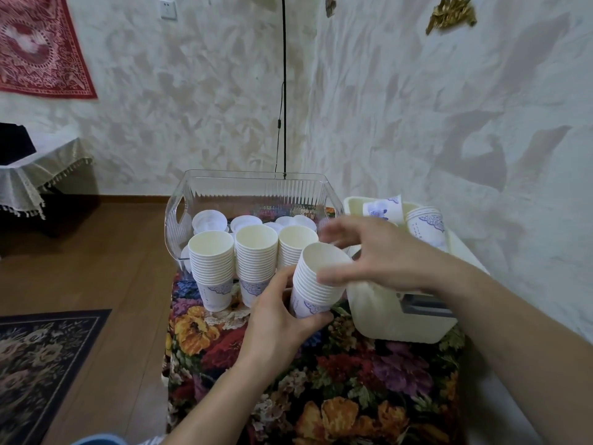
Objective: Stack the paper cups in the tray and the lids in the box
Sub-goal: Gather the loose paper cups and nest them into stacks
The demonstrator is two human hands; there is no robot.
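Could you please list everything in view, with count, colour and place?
cup stacks: three, white, standing on the cloth before the clear box
held cup stack: one, white
lids: several, white, in the clear box
clear box: one, transparent, far end
tray: one, cream, right side
cups in tray: some, white, lying
floral cloth: one, multicoloured
left hand: grips the held stack
right hand: spread over its rim
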